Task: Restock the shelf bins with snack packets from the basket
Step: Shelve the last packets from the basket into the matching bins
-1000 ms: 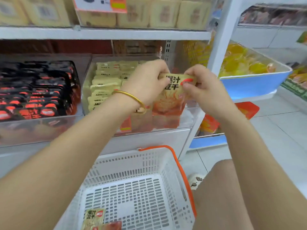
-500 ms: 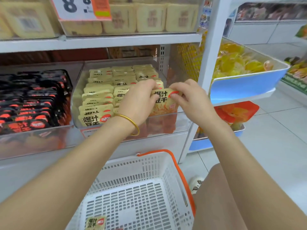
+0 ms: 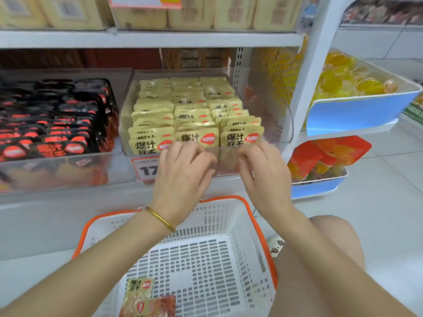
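While both bare hands rest at the front wall of the clear plastic shelf bin [image 3: 270, 110], the yellow snack packets [image 3: 194, 115] stand inside it in three upright rows, red oval logos facing forward. The left hand [image 3: 183, 172], with a thin gold bangle [image 3: 160, 218] on its wrist, lies palm-down with fingers loosely curled against the bin's front edge at the middle row; it grips no packet that can be seen. The right hand [image 3: 263, 172], at 3 o'clock from the left and just apart from it, is likewise loosely curled, its fingertips touching the bin front below the right-hand row; whether it pinches anything cannot be told. A white price label [image 3: 144, 168] with an orange border sits on the bin front at 9 o'clock from the left hand, partly hidden by it. At 6 o'clock from the hands stands the white perforated plastic basket [image 3: 206, 266] with an orange rim, on the floor. One more yellow packet [image 3: 137, 291] lies flat on the basket floor at its near-left corner, beside a reddish packet [image 3: 160, 305] cut off by the frame edge. At 9 o'clock from the yellow rows, a neighbouring clear bin [image 3: 68, 170] holds black-and-red packets [image 3: 52, 120]. At 3 o'clock, blue-fronted trays [image 3: 357, 110] hold yellow and orange sweets.
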Action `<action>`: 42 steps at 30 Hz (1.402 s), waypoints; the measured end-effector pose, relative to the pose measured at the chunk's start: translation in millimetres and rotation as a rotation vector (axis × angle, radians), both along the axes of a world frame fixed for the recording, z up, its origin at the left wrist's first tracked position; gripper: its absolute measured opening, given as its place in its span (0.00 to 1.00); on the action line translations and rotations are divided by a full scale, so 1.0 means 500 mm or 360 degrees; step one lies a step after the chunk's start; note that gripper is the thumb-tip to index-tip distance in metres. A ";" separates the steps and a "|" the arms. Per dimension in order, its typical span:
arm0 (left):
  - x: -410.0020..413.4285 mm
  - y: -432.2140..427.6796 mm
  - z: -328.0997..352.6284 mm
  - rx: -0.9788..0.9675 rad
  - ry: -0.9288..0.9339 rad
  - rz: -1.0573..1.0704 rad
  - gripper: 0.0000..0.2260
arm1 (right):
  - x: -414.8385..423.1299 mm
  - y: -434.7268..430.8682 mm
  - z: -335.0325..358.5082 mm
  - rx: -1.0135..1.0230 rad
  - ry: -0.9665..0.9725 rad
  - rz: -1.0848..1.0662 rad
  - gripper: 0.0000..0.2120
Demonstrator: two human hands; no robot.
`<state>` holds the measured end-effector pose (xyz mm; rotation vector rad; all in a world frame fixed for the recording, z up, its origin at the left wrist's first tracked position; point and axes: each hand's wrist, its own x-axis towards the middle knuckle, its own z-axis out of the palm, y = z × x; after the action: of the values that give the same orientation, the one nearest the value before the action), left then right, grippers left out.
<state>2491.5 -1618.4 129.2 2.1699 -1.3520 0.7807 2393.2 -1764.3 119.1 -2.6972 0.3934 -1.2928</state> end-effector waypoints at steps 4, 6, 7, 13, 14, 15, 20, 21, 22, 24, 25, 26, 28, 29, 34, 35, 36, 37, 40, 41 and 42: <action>0.024 0.128 -0.140 0.0536 0.0361 0.0096 0.06 | 0.049 0.103 -0.143 0.0422 0.1116 0.0353 0.11; 0.032 0.191 -0.190 0.0865 0.0626 0.0202 0.07 | 0.072 0.164 -0.249 0.0541 0.1599 0.0519 0.14; 0.039 0.217 -0.214 0.1027 0.0730 0.0260 0.08 | 0.083 0.195 -0.307 0.0553 0.1773 0.0594 0.14; 0.080 0.297 -0.342 0.1688 0.1015 0.0486 0.11 | 0.101 0.364 -0.593 0.0608 0.2495 0.0728 0.20; 0.084 0.303 -0.358 0.1740 0.1012 0.0493 0.11 | 0.096 0.385 -0.624 0.0636 0.2521 0.0704 0.19; 0.088 0.308 -0.371 0.1778 0.1001 0.0501 0.11 | 0.090 0.403 -0.647 0.0652 0.2535 0.0682 0.17; 0.101 0.310 -0.406 0.1844 0.1052 0.0518 0.12 | 0.065 0.447 -0.693 0.0330 0.2553 0.0544 0.19; 0.102 0.307 -0.407 0.1844 0.1070 0.0518 0.13 | 0.066 0.447 -0.695 0.0312 0.2548 0.0540 0.17; 0.102 0.305 -0.409 0.1840 0.1091 0.0518 0.13 | 0.070 0.445 -0.697 0.0336 0.2561 0.0550 0.13; 0.100 0.300 -0.412 0.1831 0.1161 0.0517 0.13 | 0.076 0.432 -0.700 0.0519 0.2550 0.0568 0.05; 0.098 0.299 -0.412 0.1831 0.1211 0.0517 0.13 | 0.080 0.421 -0.698 0.0686 0.2520 0.0581 0.10; 0.096 0.299 -0.413 0.1827 0.1258 0.0516 0.13 | 0.084 0.406 -0.685 0.0844 0.2489 0.0606 0.12; 0.091 0.297 -0.411 0.1799 0.1355 0.0526 0.14 | 0.090 0.362 -0.643 0.1155 0.2353 0.0638 0.07; 0.089 0.295 -0.406 0.1765 0.1421 0.0532 0.15 | 0.093 0.336 -0.613 0.1370 0.2239 0.0629 0.04; 0.073 0.245 -0.335 0.1337 0.1943 0.0462 0.19 | 0.081 0.200 -0.413 0.2261 0.1721 0.0614 0.04; 0.069 0.227 -0.310 0.1246 0.1974 0.0419 0.17 | 0.076 0.178 -0.374 0.2303 0.1691 0.0622 0.05; 0.065 0.207 -0.282 0.1159 0.1982 0.0368 0.14 | 0.071 0.158 -0.335 0.2266 0.1677 0.0620 0.06; 0.061 0.182 -0.251 0.1091 0.1961 0.0302 0.10 | 0.064 0.138 -0.293 0.2192 0.1657 0.0624 0.08; 0.045 0.100 -0.137 0.1087 0.1760 0.0099 0.06 | 0.036 0.084 -0.172 0.2028 0.1420 0.0705 0.09; 0.041 0.072 -0.095 0.1115 0.1644 0.0042 0.07 | 0.028 0.068 -0.131 0.1957 0.1304 0.0725 0.09; 0.037 0.046 -0.055 0.1123 0.1514 -0.0002 0.08 | 0.018 0.053 -0.089 0.1873 0.1184 0.0711 0.10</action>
<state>2510.1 -1595.6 102.0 2.4678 -1.1466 -0.8097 2402.4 -1737.7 74.7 -1.8849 0.3893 0.1582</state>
